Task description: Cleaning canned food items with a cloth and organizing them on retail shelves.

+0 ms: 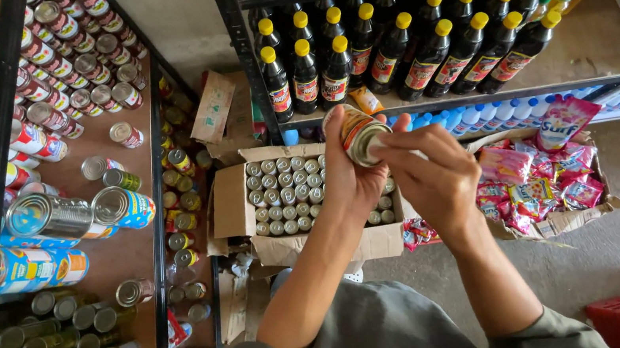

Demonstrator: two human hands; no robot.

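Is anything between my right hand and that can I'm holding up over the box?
Nothing visible. The left hand grips the can from behind, and the right hand has its fingertips already on the can's rim. The open cardboard box of cans sits below, clear of both.

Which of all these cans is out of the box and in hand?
The can with the orange label, gripped by the left hand above the open box; the right hand touches it.

Grey-olive short-sleeved shirt; 2 bare forearms; left hand point(348, 181) and right hand point(434, 174) without rings, gloves.
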